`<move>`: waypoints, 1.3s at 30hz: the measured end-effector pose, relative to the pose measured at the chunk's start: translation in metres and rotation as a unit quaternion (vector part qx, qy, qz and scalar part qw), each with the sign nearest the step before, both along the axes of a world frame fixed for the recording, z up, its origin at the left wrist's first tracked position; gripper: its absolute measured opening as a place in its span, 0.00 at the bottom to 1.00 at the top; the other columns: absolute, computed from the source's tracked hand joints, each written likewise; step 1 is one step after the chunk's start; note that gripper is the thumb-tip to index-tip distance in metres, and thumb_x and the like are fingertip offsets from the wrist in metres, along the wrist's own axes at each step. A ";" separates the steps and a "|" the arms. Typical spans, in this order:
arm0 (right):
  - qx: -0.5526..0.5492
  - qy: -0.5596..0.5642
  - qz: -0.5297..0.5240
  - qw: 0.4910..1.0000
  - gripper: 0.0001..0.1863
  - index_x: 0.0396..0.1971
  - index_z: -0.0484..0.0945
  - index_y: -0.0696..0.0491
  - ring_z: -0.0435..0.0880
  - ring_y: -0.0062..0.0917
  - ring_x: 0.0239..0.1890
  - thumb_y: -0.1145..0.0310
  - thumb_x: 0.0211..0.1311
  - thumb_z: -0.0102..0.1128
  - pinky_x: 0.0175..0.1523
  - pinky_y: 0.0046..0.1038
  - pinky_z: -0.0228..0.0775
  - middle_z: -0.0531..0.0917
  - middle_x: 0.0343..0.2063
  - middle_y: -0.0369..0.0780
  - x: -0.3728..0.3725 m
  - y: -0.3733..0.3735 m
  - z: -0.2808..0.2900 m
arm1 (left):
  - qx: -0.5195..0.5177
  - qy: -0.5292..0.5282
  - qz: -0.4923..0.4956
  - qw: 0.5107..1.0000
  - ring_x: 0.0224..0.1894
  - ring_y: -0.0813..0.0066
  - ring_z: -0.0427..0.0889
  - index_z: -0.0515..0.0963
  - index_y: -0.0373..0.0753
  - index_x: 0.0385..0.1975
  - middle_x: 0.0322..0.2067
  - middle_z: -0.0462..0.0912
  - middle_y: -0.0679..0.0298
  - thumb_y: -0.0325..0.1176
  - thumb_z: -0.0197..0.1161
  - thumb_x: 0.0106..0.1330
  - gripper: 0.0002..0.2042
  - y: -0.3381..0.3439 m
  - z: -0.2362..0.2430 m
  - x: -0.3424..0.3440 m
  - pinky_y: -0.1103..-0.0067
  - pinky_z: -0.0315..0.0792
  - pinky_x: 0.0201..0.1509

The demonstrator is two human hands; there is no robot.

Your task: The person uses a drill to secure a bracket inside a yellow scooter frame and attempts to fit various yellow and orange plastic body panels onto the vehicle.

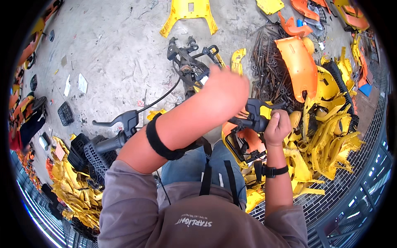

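Note:
A stripped bike frame with handlebars stands in front of me. Its bare fork end [186,62], with cables, points away. My right hand [278,127] is closed round the right handlebar grip [260,123], beside a black brake lever mount [253,106]. My left forearm crosses over the bars, and my left hand [229,89] is above the right side, near that mount. Motion blurs its fingers, so its hold is hidden. The left handlebar grip [111,144] and its brake lever [115,120] stick out free at the left.
A yellow body panel [190,16] lies on the concrete floor [120,45] ahead. Rusty metal parts [266,62] are heaped at the right, beside an orange panel [298,68] and a pile of yellow panels [331,136]. More yellow panels [76,186] and black baskets [97,159] lie left.

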State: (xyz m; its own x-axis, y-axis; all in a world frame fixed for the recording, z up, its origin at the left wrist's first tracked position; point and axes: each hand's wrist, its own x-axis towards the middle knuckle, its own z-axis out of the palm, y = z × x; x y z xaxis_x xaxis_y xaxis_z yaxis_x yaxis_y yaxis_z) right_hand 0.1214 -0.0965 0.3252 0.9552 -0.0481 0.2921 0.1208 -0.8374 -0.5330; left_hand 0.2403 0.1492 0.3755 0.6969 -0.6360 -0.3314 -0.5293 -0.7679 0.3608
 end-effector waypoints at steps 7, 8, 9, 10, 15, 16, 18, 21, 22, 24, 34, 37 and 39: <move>-0.023 -0.031 0.047 0.998 0.06 0.27 0.79 0.58 0.81 0.45 0.25 0.74 0.63 0.56 0.32 0.38 0.73 0.81 0.24 0.47 0.066 -0.021 0.008 | -0.223 -0.050 0.388 0.893 0.47 0.67 0.82 0.77 0.32 0.55 0.44 0.84 0.55 0.24 0.61 0.71 0.14 0.153 0.109 -0.048 0.74 0.74 0.56; -0.031 -0.045 0.049 0.997 0.06 0.26 0.79 0.58 0.81 0.45 0.26 0.74 0.63 0.57 0.33 0.39 0.73 0.80 0.24 0.47 0.075 -0.028 0.007 | -0.158 -0.080 0.404 0.898 0.44 0.67 0.81 0.78 0.31 0.51 0.41 0.83 0.55 0.25 0.62 0.71 0.12 0.175 0.102 -0.070 0.73 0.74 0.53; -0.041 -0.042 0.050 0.997 0.07 0.26 0.78 0.58 0.81 0.46 0.26 0.73 0.63 0.57 0.33 0.40 0.73 0.80 0.24 0.48 0.083 -0.035 0.008 | -0.134 -0.106 0.399 0.901 0.37 0.60 0.80 0.77 0.30 0.48 0.38 0.80 0.53 0.25 0.65 0.67 0.13 0.190 0.094 -0.095 0.71 0.75 0.46; -0.036 -0.028 0.042 0.998 0.07 0.27 0.79 0.57 0.81 0.46 0.26 0.73 0.64 0.57 0.34 0.40 0.73 0.80 0.24 0.49 0.091 -0.041 0.011 | -0.138 -0.048 0.431 0.891 0.40 0.58 0.79 0.75 0.30 0.50 0.41 0.78 0.51 0.26 0.66 0.65 0.15 0.199 0.086 -0.122 0.70 0.75 0.48; -0.046 -0.030 0.061 0.997 0.08 0.27 0.79 0.55 0.82 0.46 0.28 0.69 0.66 0.59 0.34 0.39 0.73 0.82 0.25 0.47 0.136 -0.059 0.021 | -0.002 -0.059 0.317 0.947 0.54 0.47 0.77 0.69 0.30 0.62 0.52 0.78 0.47 0.45 0.75 0.58 0.36 0.167 0.028 -0.232 0.58 0.69 0.60; -0.054 -0.026 0.058 0.997 0.09 0.27 0.79 0.54 0.82 0.46 0.29 0.68 0.66 0.58 0.34 0.40 0.74 0.82 0.25 0.47 0.145 -0.061 0.022 | 0.044 -0.089 0.328 0.940 0.48 0.48 0.80 0.71 0.31 0.60 0.46 0.80 0.49 0.43 0.74 0.58 0.33 0.163 0.009 -0.236 0.62 0.74 0.53; -0.071 -0.021 0.066 0.995 0.10 0.27 0.79 0.54 0.83 0.46 0.30 0.65 0.67 0.57 0.34 0.41 0.74 0.83 0.26 0.46 0.166 -0.064 0.024 | 0.016 -0.061 0.376 0.925 0.41 0.48 0.83 0.73 0.32 0.57 0.39 0.82 0.50 0.39 0.73 0.58 0.29 0.143 0.005 -0.233 0.61 0.77 0.45; -0.061 -0.026 0.046 0.997 0.14 0.30 0.82 0.53 0.84 0.46 0.34 0.60 0.69 0.54 0.40 0.44 0.75 0.83 0.27 0.46 0.210 -0.060 0.031 | -0.009 -0.040 0.402 0.915 0.37 0.46 0.85 0.73 0.32 0.55 0.38 0.83 0.48 0.38 0.71 0.61 0.25 0.119 -0.006 -0.240 0.58 0.79 0.40; -0.086 -0.020 0.030 0.996 0.15 0.32 0.83 0.53 0.84 0.45 0.38 0.58 0.70 0.53 0.44 0.44 0.75 0.84 0.30 0.46 0.225 -0.063 0.029 | -0.015 -0.023 0.409 0.912 0.36 0.46 0.85 0.73 0.32 0.54 0.38 0.83 0.48 0.39 0.70 0.62 0.25 0.108 -0.004 -0.234 0.58 0.79 0.39; -0.133 -0.015 0.000 0.991 0.18 0.35 0.84 0.53 0.84 0.43 0.45 0.55 0.71 0.51 0.51 0.45 0.74 0.86 0.35 0.47 0.261 -0.079 0.023 | -0.013 -0.019 0.415 0.910 0.35 0.45 0.86 0.73 0.32 0.53 0.37 0.84 0.47 0.39 0.69 0.64 0.23 0.082 -0.003 -0.221 0.57 0.80 0.37; 0.180 0.111 -0.029 0.977 0.21 0.53 0.79 0.57 0.81 0.46 0.55 0.57 0.68 0.61 0.61 0.40 0.72 0.83 0.49 0.52 0.081 -0.074 -0.002 | -0.018 0.023 0.384 0.923 0.33 0.38 0.85 0.66 0.32 0.48 0.37 0.83 0.41 0.44 0.64 0.69 0.22 0.055 -0.002 -0.193 0.53 0.80 0.35; 0.266 0.478 0.075 0.834 0.19 0.50 0.83 0.56 0.84 0.25 0.39 0.57 0.70 0.62 0.45 0.29 0.77 0.87 0.37 0.38 -0.020 -0.051 0.028 | -0.034 0.067 0.361 0.929 0.35 0.38 0.85 0.65 0.30 0.48 0.38 0.83 0.38 0.44 0.63 0.71 0.23 0.064 0.007 -0.195 0.52 0.80 0.38; 0.279 0.548 0.097 0.782 0.16 0.46 0.84 0.55 0.84 0.20 0.34 0.58 0.71 0.62 0.40 0.24 0.76 0.86 0.33 0.37 -0.050 -0.014 0.059 | -0.045 0.092 0.338 0.936 0.37 0.38 0.85 0.64 0.28 0.49 0.39 0.83 0.37 0.43 0.62 0.71 0.23 0.069 0.006 -0.186 0.52 0.79 0.40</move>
